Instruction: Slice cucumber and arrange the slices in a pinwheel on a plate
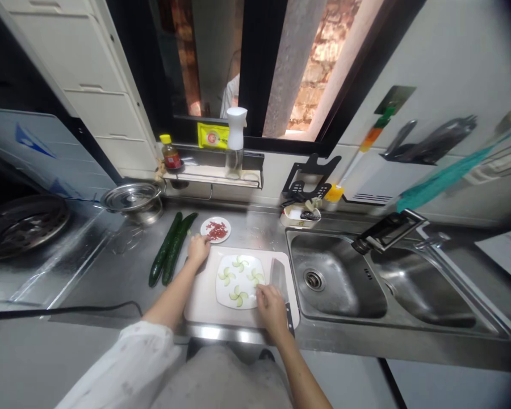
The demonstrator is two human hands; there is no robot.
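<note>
I saw left hand [199, 250] at small plate [205, 226] of red bits [217, 230], right hand [271, 305] at square plate [239, 279]; couldn't tell either grip.

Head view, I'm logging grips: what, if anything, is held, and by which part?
Cannot tell; the left hand is at the small plate, the right hand at the square plate.

Smooth glossy plate [241, 279], shiny metal sink [338, 284]

Plate [241, 280] on board [202, 301]; cucumbers [165, 250] left, sink [340, 275] right.
</note>
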